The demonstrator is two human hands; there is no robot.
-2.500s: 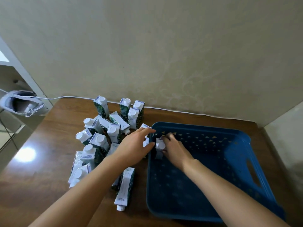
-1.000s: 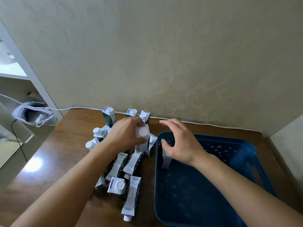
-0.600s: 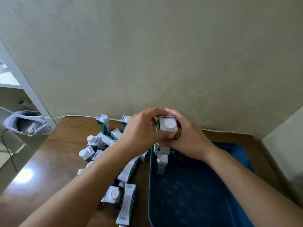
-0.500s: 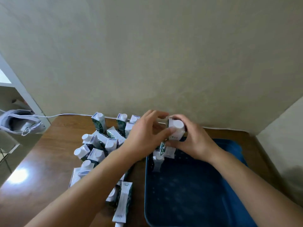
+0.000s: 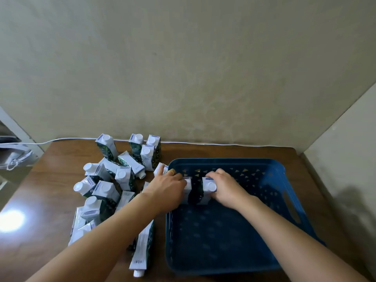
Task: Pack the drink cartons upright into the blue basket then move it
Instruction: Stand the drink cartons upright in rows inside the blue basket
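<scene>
The blue basket (image 5: 270, 176) sits on the right of the wooden table. Two green-and-white drink cartons with white caps stand upright inside it, near its far left corner. My right hand (image 5: 227, 188) is wrapped around the right carton (image 5: 207, 190). My left hand (image 5: 166, 190) reaches over the basket's left wall and rests against the left carton (image 5: 187, 188), hiding most of it. Left of the basket, a pile of several more cartons (image 5: 107, 190) stands and lies on the table; one carton (image 5: 142, 247) lies flat beside the basket's near left corner.
A beige wall rises behind the table (image 5: 40, 200), and a white cable (image 5: 203, 143) runs along its foot. A side wall closes in on the right. A white object (image 5: 14, 155) sits on a shelf at the far left. The basket's right wall has a handle slot (image 5: 291, 206).
Both hands brought a carton from above the basket's far edge down into the basket. It now stands next to the carton that was there before.
</scene>
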